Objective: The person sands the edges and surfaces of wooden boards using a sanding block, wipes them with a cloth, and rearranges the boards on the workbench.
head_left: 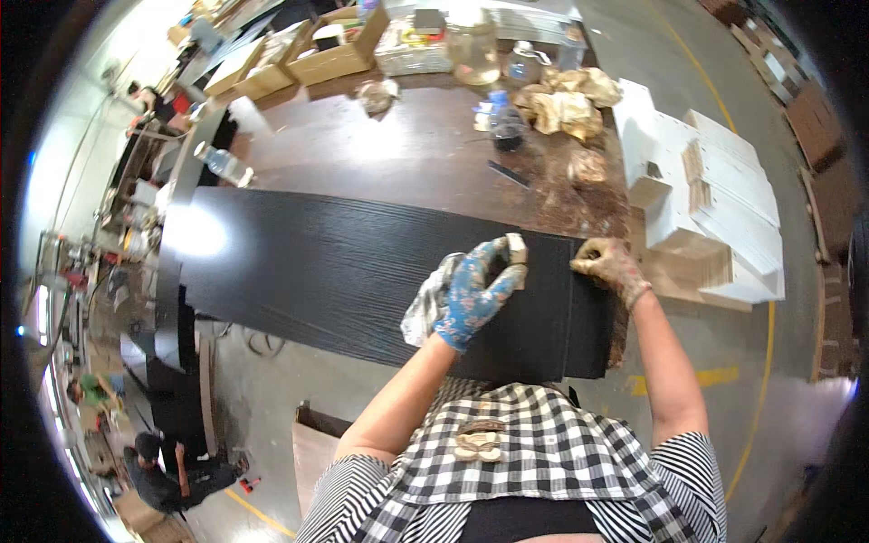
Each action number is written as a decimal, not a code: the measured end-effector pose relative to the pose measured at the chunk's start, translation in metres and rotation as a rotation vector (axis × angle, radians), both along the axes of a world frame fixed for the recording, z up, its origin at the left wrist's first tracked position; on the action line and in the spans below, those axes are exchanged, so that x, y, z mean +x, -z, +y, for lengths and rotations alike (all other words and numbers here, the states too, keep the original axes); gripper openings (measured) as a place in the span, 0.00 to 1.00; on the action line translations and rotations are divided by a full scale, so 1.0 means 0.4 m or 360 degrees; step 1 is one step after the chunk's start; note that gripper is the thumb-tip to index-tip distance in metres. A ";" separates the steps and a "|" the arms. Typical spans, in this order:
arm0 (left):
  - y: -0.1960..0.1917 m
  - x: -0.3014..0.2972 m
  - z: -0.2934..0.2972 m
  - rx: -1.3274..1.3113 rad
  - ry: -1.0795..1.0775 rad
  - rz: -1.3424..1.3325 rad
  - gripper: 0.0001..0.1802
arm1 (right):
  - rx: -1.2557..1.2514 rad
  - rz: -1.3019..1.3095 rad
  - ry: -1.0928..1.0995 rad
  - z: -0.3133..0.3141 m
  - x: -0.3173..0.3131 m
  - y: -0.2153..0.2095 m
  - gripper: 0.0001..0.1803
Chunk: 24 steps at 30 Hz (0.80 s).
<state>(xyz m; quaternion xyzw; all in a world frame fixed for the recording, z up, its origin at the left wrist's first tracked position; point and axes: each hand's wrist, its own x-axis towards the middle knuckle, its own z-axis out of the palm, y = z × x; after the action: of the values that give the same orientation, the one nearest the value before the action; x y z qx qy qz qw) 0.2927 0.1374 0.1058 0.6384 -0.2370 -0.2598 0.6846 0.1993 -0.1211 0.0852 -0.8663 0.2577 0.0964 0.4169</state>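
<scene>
One black panel (344, 262) runs lengthwise left-to-right; left hand (471, 294) pinches a pale piece (517, 242); right hand (613, 269) curled, grip unclear.

Left hand (471, 297) partly hides white cloth (423, 311).

**Glare to my left, black at the corners!**

A white hotspot blazes on the black board (317, 258), another flashes off the brown table (434, 163) ahead of me! The upper left washes out pale, fisheye bows the yellow floor line (770, 330), and a distant person (156, 475) looks soft.
</scene>
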 end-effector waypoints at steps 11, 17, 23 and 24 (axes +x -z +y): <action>0.011 0.016 0.011 0.0167 -0.0088 -0.0325 0.25 | 0.0566 -0.0149 0.0392 0.020 -0.003 -0.015 0.12; 0.012 0.008 0.006 0.0106 -0.0060 -0.0185 0.25 | 0.0768 -0.0708 0.0468 0.044 -0.040 0.042 0.10; 0.030 0.006 0.007 0.0125 -0.0048 -0.0159 0.24 | -0.0247 -0.0976 0.0165 0.069 -0.019 0.006 0.08; 0.032 0.007 0.007 0.0161 -0.0041 -0.0196 0.24 | -0.0244 -0.0973 0.0165 0.065 -0.017 0.013 0.08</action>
<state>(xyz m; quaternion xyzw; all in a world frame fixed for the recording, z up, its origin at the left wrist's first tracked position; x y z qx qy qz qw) 0.2955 0.1401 0.0930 0.6899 -0.2569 -0.2228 0.6390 0.1924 -0.0951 0.0800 -0.8698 0.1708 -0.2094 0.4129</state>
